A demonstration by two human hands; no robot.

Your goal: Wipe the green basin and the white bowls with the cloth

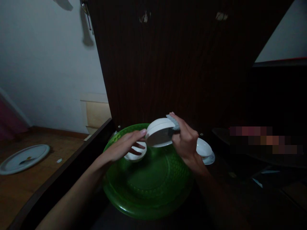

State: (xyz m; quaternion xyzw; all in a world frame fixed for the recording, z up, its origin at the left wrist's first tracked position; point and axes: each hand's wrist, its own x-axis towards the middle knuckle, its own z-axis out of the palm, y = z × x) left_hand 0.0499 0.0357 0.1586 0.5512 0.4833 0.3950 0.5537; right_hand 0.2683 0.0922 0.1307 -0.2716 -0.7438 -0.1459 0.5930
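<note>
My left hand grips the left edge of a white bowl, tilted on its side above a green plastic basin. My right hand is closed on a grey sponge or cloth, pressed against the bowl's right rim. A smaller white bowl lies in the basin just under my left fingers. More white dishes sit behind my right wrist at the basin's right edge.
The basin stands on a dark surface in front of a dark wooden panel. On the wooden floor to the left lies a white plate with a utensil. A white wall rises beyond. The right side is very dark.
</note>
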